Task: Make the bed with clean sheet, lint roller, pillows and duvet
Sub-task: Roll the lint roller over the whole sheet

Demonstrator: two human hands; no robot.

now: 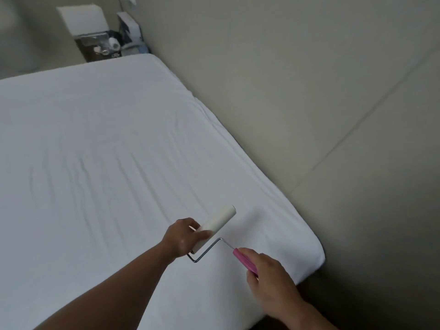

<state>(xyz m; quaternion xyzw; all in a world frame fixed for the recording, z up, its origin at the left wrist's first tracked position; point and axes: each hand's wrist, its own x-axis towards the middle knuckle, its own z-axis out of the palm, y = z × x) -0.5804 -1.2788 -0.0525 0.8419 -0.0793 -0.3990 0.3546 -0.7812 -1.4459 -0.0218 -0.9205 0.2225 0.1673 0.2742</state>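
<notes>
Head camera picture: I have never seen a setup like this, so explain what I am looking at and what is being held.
No machine here: a person wears one camera on the head, looking forward and down at their own bare hands. A lightly wrinkled white sheet, spread flat, fills most of the view. The right hand grips the pink handle of a lint roller. The fingers of the left hand hold its white roll, over the sheet near its corner. A beige wall runs alongside, and a dark stand with blurred clutter sits at the far end.
</notes>
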